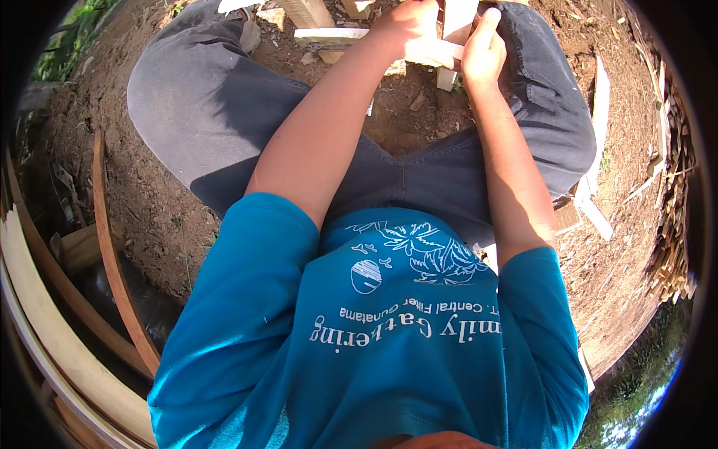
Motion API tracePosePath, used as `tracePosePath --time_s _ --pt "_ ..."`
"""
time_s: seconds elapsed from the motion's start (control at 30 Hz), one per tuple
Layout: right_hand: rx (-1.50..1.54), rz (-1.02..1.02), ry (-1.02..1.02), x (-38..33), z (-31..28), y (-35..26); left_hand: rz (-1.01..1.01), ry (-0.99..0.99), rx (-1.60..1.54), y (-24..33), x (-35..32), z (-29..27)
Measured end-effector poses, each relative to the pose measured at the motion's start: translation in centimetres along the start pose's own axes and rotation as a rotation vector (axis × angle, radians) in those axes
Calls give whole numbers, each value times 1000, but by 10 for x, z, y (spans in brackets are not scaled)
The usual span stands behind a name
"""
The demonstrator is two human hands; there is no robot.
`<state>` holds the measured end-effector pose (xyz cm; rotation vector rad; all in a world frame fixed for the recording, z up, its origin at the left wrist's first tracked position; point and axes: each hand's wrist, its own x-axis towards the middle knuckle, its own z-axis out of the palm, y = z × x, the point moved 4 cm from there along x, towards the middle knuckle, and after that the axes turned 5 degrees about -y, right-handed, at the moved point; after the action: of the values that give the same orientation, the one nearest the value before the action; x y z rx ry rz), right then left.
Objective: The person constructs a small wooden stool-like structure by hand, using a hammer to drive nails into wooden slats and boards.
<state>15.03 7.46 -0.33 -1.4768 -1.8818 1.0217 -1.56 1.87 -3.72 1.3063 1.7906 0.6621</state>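
Observation:
At the top edge, between my spread knees, my left hand (413, 30) is closed, its fingers pressed on a pale strip of wood (446, 49). Close on its right, my right hand (484, 54) wraps round the same strip's end with the thumb pointing up. Behind the strip stands an upright wooden post (458, 21), partly cut off by the frame. Left of my left wrist lies a light wooden slat (329, 34), crossing in front of a thicker wooden post (307, 13). The far side of my left hand's fingers is out of sight.
I sit on bare brown soil (149, 194) scattered with chips. Long wooden boards (67, 314) and a thin brown strip (112, 247) lie at the left. Split pale pieces (598, 112) rest beside my right knee. A pile of thin sticks (677, 247) lines the right edge.

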Motion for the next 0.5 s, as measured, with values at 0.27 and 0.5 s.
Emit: tracePosePath --time_s 0.27,0.5 --pt "113 106 74 7 9 -2 22 -132 -558 34 -24 -10" --pt "-160 198 48 22 6 -9 296 -104 -469 23 -1 -5"
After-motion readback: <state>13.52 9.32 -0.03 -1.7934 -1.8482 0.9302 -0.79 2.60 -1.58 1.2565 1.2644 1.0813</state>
